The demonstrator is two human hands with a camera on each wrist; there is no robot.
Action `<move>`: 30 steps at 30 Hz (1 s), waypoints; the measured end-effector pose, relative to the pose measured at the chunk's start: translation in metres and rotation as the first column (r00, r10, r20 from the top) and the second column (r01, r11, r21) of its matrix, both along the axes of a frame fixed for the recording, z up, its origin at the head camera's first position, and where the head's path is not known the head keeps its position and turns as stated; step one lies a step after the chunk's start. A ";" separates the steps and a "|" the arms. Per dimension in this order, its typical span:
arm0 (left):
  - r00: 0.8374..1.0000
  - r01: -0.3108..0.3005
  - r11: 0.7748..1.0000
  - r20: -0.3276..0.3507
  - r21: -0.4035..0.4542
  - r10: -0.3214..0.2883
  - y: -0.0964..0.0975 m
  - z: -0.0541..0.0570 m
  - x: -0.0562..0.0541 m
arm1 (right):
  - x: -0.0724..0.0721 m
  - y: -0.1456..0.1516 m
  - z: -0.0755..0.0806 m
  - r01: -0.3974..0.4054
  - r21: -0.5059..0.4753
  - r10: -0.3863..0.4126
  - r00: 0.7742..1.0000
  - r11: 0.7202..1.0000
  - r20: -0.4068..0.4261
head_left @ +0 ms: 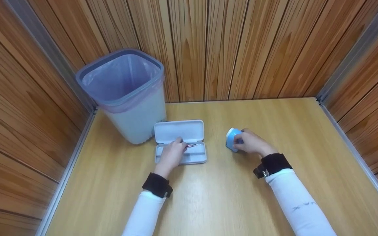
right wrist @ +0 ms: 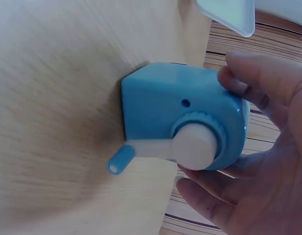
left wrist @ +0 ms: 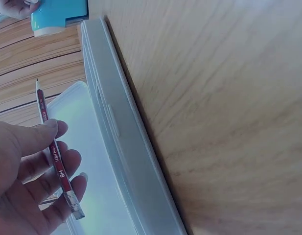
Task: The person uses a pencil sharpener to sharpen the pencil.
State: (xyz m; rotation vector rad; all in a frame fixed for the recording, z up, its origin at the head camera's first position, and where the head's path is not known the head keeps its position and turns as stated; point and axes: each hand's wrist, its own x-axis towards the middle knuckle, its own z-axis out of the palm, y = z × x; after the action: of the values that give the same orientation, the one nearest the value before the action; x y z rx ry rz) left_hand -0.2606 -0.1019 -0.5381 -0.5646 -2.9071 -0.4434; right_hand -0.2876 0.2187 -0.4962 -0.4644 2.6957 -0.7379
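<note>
wood-panelled walls [head_left: 192,49] close in the pale bench [head_left: 205,203], and with the person's side as six o'clock, i see a lined bin [head_left: 139,121] up at ten. just beside its foot lies a grey case [head_left: 179,131], open, lid folded back toward twelve. over its tray is the left hand [head_left: 172,153], fingers grasping a red-striped pencil [left wrist: 61,172], its sharpened tip aimed at about three. at three o'clock from the case, a blue sharpener [right wrist: 151,98] sits on the bench, the right hand's [head_left: 253,143] fingers curled round it, its white crank [right wrist: 194,147] uncovered.
</note>
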 end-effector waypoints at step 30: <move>0.989 0.023 0.997 -0.147 0.073 -0.012 0.004 -0.004 0.005 | -0.006 -0.022 -0.020 0.231 0.049 -0.219 0.959 0.972 -0.177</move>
State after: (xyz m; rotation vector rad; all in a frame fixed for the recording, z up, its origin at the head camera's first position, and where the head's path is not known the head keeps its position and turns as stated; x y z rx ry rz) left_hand -0.2552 -0.0983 -0.5422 -0.5863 -2.7361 -0.4882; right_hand -0.2932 0.1967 -0.5160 -0.2132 2.9597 -0.6883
